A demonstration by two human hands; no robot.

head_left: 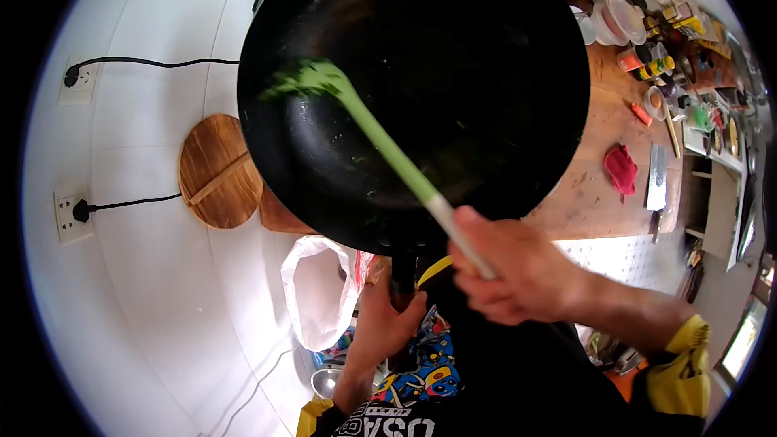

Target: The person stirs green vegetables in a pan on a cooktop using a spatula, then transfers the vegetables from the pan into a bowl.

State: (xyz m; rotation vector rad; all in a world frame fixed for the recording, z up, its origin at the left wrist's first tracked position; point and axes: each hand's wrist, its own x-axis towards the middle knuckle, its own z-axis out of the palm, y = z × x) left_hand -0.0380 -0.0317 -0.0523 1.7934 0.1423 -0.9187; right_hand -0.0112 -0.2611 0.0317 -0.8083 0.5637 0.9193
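Note:
A large black wok (453, 57) fills the middle of the view, tilted so that its inside faces me. Its black handle (402, 275) points down toward my body, and my left hand (387, 316) is wrapped round it. In my right hand (518, 267) is the pale handle end of a green spatula (380, 142), which reaches across the wok. Chopped green leaves (283, 83), somewhat blurred, lie at the spatula's head near the wok's left side. A few small green bits stick to the wok's inner surface.
A round wooden lid (220, 171) leans against the tiled wall at left, near two sockets with plugged-in cords. A white bag (321, 291) hangs below the wok. On the wooden table at right are a red cloth (621, 168), a cleaver (656, 178), jars and bowls.

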